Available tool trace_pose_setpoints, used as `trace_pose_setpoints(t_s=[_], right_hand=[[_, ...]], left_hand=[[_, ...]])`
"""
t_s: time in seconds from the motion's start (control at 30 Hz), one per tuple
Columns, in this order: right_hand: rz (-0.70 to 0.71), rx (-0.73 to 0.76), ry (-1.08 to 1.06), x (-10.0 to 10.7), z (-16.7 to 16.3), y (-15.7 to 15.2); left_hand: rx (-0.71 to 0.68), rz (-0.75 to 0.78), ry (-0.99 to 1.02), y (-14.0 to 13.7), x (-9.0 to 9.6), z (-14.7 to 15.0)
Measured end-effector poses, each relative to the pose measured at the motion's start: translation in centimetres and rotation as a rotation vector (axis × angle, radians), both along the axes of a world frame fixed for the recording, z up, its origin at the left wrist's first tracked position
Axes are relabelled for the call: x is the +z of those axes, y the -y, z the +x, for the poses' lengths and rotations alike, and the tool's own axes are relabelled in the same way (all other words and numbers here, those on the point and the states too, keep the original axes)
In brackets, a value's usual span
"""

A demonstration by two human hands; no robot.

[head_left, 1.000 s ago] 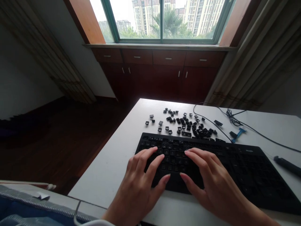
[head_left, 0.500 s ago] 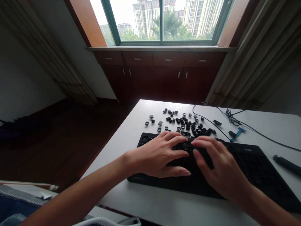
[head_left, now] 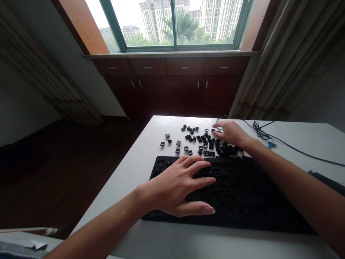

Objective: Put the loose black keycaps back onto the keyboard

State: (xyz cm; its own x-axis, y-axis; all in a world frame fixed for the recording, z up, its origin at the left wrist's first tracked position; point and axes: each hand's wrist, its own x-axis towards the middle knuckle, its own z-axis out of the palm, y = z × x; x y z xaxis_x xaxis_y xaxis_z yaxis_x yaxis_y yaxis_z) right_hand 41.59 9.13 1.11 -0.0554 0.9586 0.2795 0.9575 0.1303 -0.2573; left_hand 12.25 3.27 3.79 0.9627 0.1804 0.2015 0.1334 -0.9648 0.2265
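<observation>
A black keyboard (head_left: 231,216) lies across the white table. My left hand (head_left: 183,183) rests flat over its left part, fingers spread and holding nothing. Beyond the keyboard, loose black keycaps (head_left: 178,142) are scattered, some single and some piled up. Over the far side of that scatter reaches my right hand (head_left: 230,132), thumb and index finger apart around a small keycap (head_left: 213,130); I see no grip on it. My right forearm passes above the keyboard's right half and hides part of it and of the pile.
A black cable (head_left: 260,135) is bundled at the far right of the white table (head_left: 126,169). Near it lies a blue tool (head_left: 271,144), partly hidden by my arm. A dark object (head_left: 323,180) is at the right. Cabinets (head_left: 172,90) stand under the window.
My right hand has left the keyboard and moved forward to the loose keycaps. My left hand stays on the keyboard. The view has turned slightly to the right.
</observation>
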Motion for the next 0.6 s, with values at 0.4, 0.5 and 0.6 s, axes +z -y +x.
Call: trace_pose_setpoints(t_s=[0.4,0.5,0.6], right_hand=[[0.121,0.081,-0.138,2.0,-1.9,5.1],[0.107,0.19,-0.223,2.5,-2.9,9.6],[0.065,0.286,-0.335,1.9,-4.0,13.0]], left_hand=[[-0.006,-0.009,0.03,0.3,0.0,-0.3],[-0.008,-0.021,0.022,0.2,-0.3,-0.3],[0.033,-0.046,0.054,0.1,-0.5,-0.4]])
